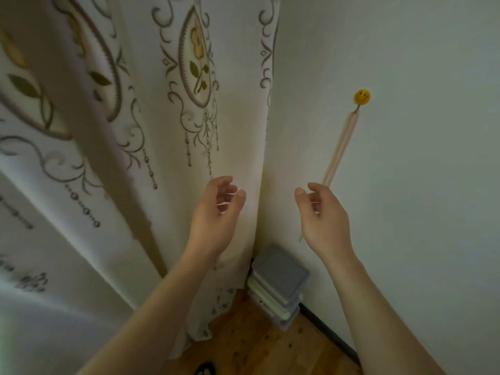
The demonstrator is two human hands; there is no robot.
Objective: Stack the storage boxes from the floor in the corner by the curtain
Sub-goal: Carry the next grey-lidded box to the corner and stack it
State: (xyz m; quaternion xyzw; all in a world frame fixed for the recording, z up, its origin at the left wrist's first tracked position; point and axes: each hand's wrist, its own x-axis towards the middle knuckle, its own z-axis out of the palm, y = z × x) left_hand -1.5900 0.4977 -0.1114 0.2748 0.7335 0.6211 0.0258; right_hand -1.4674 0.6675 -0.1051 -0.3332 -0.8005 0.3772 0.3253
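Note:
A stack of storage boxes [278,285] stands on the wooden floor in the corner, between the curtain [162,131] and the white wall. The top box has a grey lid; paler lids show beneath it. My left hand [216,212] and my right hand [322,215] are raised in the air well above the stack, palms facing each other, fingers loosely curled. Neither hand holds anything. The left hand is in front of the curtain's edge, the right in front of the wall.
A yellow smiley hook [362,96] on the wall holds a long pale strap [338,152] hanging behind my right hand. A dark baseboard [327,331] runs along the wall. The wooden floor [257,345] shows below; a dark object [205,370] lies at the bottom edge.

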